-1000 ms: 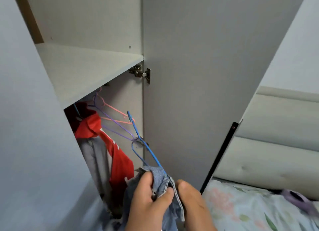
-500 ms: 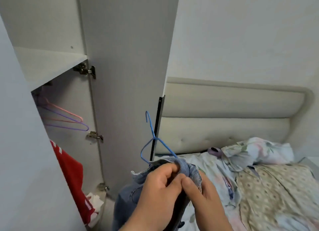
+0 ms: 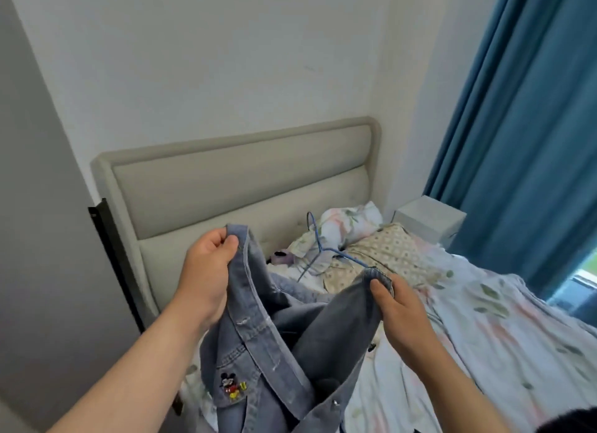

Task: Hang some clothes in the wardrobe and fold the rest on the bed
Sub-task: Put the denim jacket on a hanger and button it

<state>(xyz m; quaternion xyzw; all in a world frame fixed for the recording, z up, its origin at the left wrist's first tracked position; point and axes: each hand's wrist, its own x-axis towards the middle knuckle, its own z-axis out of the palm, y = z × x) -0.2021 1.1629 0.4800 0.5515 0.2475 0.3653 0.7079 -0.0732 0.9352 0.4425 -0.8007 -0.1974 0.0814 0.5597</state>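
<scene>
A blue denim jacket [image 3: 284,345] with a cartoon-mouse patch hangs spread between my hands over the bed [image 3: 484,329]. My left hand [image 3: 206,271] pinches its collar edge at the upper left. My right hand [image 3: 397,306] grips the other shoulder of the jacket. A blue wire hanger [image 3: 319,248] sticks up out of the jacket beside my right hand; its lower part is hidden in the cloth. The wardrobe's grey door [image 3: 35,238] fills the left edge.
A padded beige headboard [image 3: 239,187] stands behind the bed. Floral and dotted pillows [image 3: 371,242] lie at its head, with a small purple object [image 3: 282,257] beside them. A white nightstand [image 3: 429,221] and blue curtains [image 3: 523,125] stand at the right.
The view has swung right from the wardrobe's inside to the bed. My hands, held together on the bunched jacket before, have moved apart and spread it open.
</scene>
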